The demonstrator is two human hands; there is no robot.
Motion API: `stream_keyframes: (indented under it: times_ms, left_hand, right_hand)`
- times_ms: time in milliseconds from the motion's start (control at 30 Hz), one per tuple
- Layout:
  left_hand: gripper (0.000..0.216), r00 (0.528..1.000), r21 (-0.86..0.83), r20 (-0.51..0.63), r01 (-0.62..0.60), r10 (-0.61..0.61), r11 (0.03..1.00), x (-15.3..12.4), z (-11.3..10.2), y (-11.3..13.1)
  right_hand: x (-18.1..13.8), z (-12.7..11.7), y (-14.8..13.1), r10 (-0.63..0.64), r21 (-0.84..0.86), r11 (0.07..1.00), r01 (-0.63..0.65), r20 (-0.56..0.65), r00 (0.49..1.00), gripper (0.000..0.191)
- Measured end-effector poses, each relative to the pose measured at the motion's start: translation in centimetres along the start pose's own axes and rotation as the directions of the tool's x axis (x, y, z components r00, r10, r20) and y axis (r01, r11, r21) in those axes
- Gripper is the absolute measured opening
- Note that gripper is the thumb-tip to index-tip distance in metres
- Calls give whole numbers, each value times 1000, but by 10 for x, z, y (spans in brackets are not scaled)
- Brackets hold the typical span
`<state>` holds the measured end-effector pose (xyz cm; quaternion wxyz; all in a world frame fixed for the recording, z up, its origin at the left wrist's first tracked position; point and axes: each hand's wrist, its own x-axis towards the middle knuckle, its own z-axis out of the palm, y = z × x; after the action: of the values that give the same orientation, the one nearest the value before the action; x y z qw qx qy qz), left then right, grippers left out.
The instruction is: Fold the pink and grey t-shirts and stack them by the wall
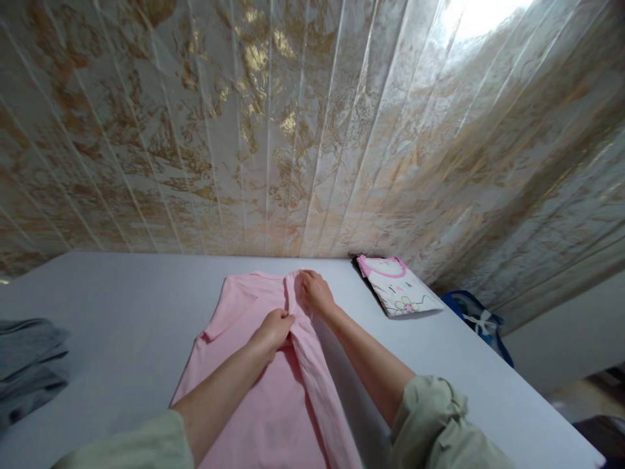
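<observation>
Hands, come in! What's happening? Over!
Left hand pinches pink shirt at fold. Right hand on its top corner. Folded white shirt apart, off to right.

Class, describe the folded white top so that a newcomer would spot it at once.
On the white table, follow the far edge rightward along the patterned backdrop. Right of the person's right hand lies the folded white top. Its pink neckline and flower print set it apart from the plain pink garment and the grey cloth.
</observation>
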<state>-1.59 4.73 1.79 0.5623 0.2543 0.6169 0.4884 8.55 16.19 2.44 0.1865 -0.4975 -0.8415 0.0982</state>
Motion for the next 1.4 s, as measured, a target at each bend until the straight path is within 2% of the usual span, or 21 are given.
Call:
stream_keyframes:
  times_ms: [100,233,400,667,800,867,967,1133,1233,1300,1400]
  left_hand:
    - [13,1000,-14,27,9,-8,1000,-1,-1,0]
    - [13,998,-27,54,16,-14,1000,-2,-3,0]
    - [14,997,-33,76,19,-17,999,-4,-4,2]
    - [10,995,-37,94,38,-35,999,-6,-6,5]
    - [10,994,-33,100,43,-40,999,-6,-6,6]
    - [9,994,-30,104,41,-38,999,-6,-6,6]
    - [8,995,-23,102,23,-21,999,-6,-6,4]
    - [25,998,17,48,-30,29,999,-8,-3,2]
    - [30,998,54,19,-62,61,997,-8,-1,1]
    - [32,997,74,14,-74,73,995,-9,0,1]
    - [37,996,90,10,-87,87,992,-10,0,2]
  right_hand:
    - [-6,14,-6,-49,-95,994,56,70,996,47]
    - [-7,19,-10,1,-144,990,12,86,996,51]
    - [1,14,-10,-9,-141,990,14,34,999,43]
    - [9,17,-8,16,-160,987,-5,67,998,42]
    - [9,15,-13,-54,-155,986,58,31,998,41]
    - [7,17,-14,-98,-142,984,106,63,993,43]
    - [2,25,-15,-77,-122,988,94,137,988,54]
    - [0,32,-17,-56,-89,994,67,122,991,60]
    - [3,20,-17,-54,3,999,54,121,991,51]
    - [0,4,-16,-42,79,996,34,102,994,45]
    - [-27,-32,-12,-51,177,983,44,32,998,41]
